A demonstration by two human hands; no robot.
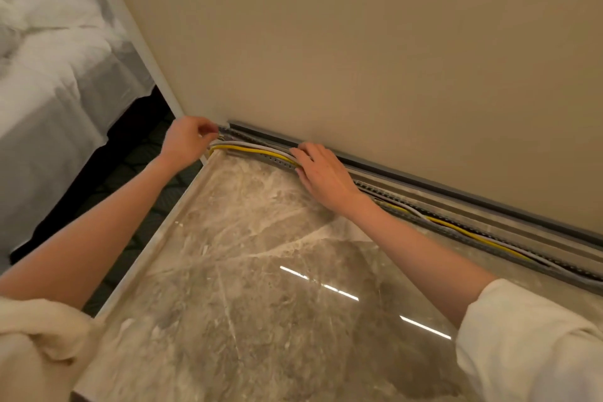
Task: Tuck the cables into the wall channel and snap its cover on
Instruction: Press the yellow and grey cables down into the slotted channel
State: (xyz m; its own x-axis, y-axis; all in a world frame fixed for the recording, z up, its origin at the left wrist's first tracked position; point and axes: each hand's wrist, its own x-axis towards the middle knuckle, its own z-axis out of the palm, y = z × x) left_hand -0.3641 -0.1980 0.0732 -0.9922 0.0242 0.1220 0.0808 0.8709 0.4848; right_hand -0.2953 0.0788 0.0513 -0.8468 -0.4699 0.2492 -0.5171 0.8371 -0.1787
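A grey slotted channel runs along the back of the marble top, at the foot of the beige wall. A yellow cable and a grey-white cable bulge out of the channel between my hands; further right they lie inside it. The grey cover strip lies against the wall behind the channel, off it. My left hand pinches the cable ends at the channel's left end. My right hand lies flat over the channel, fingers pressing on the cables.
The glossy marble top ends at a raised rim on the left. Beyond it stands a bed with white sheets over a dark floor gap. The wall closes off the far side.
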